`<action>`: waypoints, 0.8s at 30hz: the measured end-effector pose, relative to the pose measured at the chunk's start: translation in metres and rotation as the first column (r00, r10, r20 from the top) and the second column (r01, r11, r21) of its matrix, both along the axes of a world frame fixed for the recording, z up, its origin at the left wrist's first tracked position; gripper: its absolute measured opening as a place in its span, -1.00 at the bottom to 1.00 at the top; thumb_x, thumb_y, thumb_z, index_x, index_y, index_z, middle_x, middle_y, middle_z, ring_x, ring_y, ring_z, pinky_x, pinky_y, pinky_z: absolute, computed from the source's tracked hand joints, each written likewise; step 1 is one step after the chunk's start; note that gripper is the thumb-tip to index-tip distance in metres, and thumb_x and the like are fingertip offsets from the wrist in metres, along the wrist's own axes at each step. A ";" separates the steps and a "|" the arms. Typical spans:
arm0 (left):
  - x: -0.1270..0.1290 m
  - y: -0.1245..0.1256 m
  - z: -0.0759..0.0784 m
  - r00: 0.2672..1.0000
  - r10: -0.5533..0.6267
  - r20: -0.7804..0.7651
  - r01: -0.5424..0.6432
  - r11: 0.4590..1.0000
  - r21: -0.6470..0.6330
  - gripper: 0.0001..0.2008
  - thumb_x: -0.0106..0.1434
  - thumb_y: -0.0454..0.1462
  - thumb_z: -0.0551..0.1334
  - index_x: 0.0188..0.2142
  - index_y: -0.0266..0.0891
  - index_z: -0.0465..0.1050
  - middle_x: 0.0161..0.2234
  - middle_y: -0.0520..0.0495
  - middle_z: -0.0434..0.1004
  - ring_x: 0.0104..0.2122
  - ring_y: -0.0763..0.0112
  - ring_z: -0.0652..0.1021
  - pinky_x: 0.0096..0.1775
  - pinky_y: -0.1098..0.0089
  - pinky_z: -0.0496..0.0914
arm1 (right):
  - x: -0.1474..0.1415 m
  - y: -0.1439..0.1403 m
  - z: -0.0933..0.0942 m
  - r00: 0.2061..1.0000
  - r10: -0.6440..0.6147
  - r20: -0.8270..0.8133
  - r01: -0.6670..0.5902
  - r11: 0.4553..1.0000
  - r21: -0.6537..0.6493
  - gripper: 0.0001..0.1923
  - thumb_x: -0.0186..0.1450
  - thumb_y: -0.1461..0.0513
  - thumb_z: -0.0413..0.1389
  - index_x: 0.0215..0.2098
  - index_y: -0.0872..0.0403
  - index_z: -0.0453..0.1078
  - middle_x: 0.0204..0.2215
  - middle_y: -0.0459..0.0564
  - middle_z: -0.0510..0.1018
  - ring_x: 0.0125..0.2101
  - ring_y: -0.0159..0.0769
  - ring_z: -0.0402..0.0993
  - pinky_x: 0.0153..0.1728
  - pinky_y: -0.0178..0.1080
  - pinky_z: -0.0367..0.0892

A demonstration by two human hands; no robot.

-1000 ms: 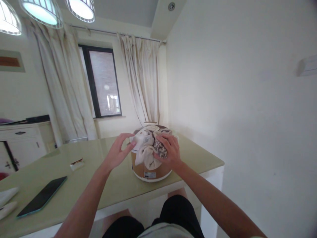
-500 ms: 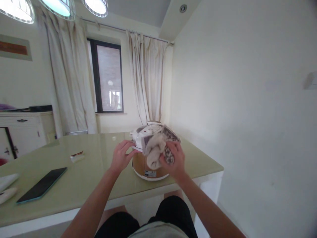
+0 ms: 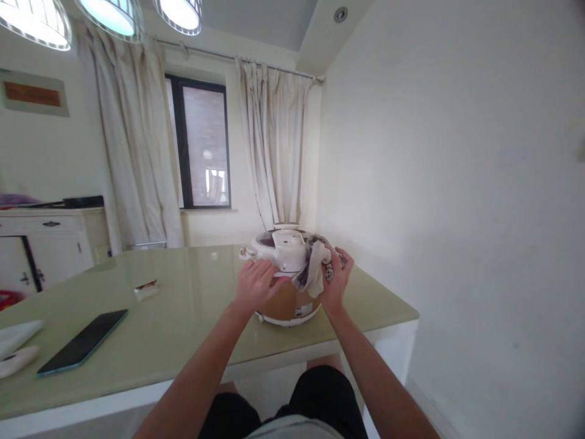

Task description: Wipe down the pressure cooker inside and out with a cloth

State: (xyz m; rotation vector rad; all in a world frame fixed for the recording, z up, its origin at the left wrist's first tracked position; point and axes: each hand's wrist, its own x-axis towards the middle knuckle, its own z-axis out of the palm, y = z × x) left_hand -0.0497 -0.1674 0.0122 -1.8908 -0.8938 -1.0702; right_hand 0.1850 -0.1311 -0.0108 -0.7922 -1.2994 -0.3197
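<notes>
The bare right hand [image 3: 337,274] partly hides the crumpled beige patterned cloth [image 3: 315,271]; the small white rectangular label [image 3: 303,310] is illegible.

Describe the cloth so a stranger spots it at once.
Find the pale green table, then the round white-and-brown appliance near its right end. At the front right of that appliance, in the person's right hand, is the cloth. It is crumpled and pale with dark-patterned parts, unlike the smooth, rigid appliance beside it.

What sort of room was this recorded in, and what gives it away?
Probably a dining room or similar room in a home: caged lamps hang overhead, pale curtains flank a window, and a white cabinet stands beyond the table.
</notes>
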 end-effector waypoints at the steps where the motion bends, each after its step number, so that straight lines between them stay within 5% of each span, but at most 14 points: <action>1: 0.008 0.001 0.002 1.000 0.012 -0.015 -0.012 1.000 0.006 -0.62 0.49 -0.04 0.21 -0.41 -0.17 0.49 -0.44 -0.07 0.54 -0.35 0.25 0.52 -0.22 0.22 0.22 | 0.004 0.002 -0.005 1.000 -0.004 -0.004 0.004 1.000 -0.016 -0.54 0.42 0.13 0.03 0.24 0.00 0.44 0.18 0.20 0.32 0.20 0.03 0.34 0.21 0.15 0.34; 6: 0.041 0.006 0.010 0.995 0.097 -0.032 -0.099 0.993 -0.060 -0.63 0.47 0.00 0.22 -0.33 -0.20 0.53 -0.34 -0.17 0.57 -0.24 0.13 0.54 -0.13 0.15 0.26 | -0.021 -0.022 -0.067 0.996 -0.021 0.083 0.033 0.988 -0.151 -0.43 0.39 0.16 0.05 0.35 0.05 0.30 0.24 0.32 0.30 0.25 0.15 0.32 0.20 0.25 0.35; 10: 0.060 0.005 0.015 0.985 0.159 -0.063 -0.166 0.979 -0.117 -0.69 0.46 -0.05 0.24 -0.25 -0.24 0.55 -0.29 -0.21 0.58 -0.20 0.06 0.54 -0.12 0.11 0.28 | -0.069 -0.052 -0.114 0.979 -0.062 0.194 0.107 0.968 -0.229 -0.08 0.31 -0.07 0.24 0.48 0.11 0.05 0.34 0.50 0.18 0.31 0.42 0.20 0.14 0.41 0.35; 12: 0.058 0.004 0.018 0.987 0.109 -0.118 -0.126 0.981 -0.146 -0.73 0.44 -0.07 0.27 -0.21 -0.23 0.56 -0.26 -0.20 0.60 -0.17 0.07 0.55 -0.10 0.11 0.29 | -0.079 -0.051 -0.116 0.981 -0.096 0.169 0.136 0.961 -0.242 -0.03 0.27 -0.15 0.27 0.46 0.08 0.07 0.31 0.48 0.22 0.25 0.44 0.26 0.10 0.43 0.36; 15: 0.031 0.008 0.020 0.997 -0.029 -0.078 0.015 0.983 -0.182 -0.73 0.48 -0.08 0.21 -0.09 -0.20 0.56 -0.12 -0.20 0.62 -0.08 0.09 0.55 -0.01 0.13 0.32 | -0.069 -0.035 -0.091 0.992 -0.099 0.084 0.115 0.970 -0.212 -0.26 0.35 -0.12 0.21 0.36 0.03 0.23 0.22 0.36 0.33 0.18 0.27 0.33 0.12 0.34 0.37; 19: -0.026 0.038 0.016 0.919 0.000 0.394 0.094 0.971 -0.219 -0.60 0.52 -0.06 0.07 0.12 -0.26 0.46 0.06 -0.31 0.55 0.08 0.06 0.51 0.14 0.05 0.35 | -0.052 -0.021 -0.056 0.995 -0.100 0.003 0.100 0.988 -0.121 -0.54 0.41 0.03 0.16 0.19 0.05 0.41 0.18 0.29 0.36 0.22 0.16 0.30 0.19 0.26 0.32; 21: -0.047 0.057 0.009 0.862 0.008 0.506 0.194 0.919 -0.344 -0.50 0.47 0.03 0.10 0.16 -0.30 0.41 0.10 -0.34 0.53 0.11 0.05 0.51 0.16 0.04 0.38 | -0.055 -0.026 -0.059 0.991 -0.110 0.075 0.118 0.987 -0.113 -0.59 0.40 0.09 0.15 0.17 0.03 0.45 0.18 0.27 0.36 0.19 0.15 0.31 0.18 0.25 0.34; 24: -0.065 0.077 -0.003 0.842 -0.035 0.538 0.337 0.813 -0.475 -0.41 0.42 0.10 0.14 0.20 -0.30 0.36 0.14 -0.33 0.53 0.14 0.09 0.52 0.20 0.07 0.39 | -0.071 -0.040 -0.083 0.916 -0.061 0.397 0.105 0.990 -0.090 -0.62 0.35 0.18 0.18 0.13 -0.14 0.51 0.15 0.16 0.46 0.09 0.12 0.38 0.12 0.23 0.37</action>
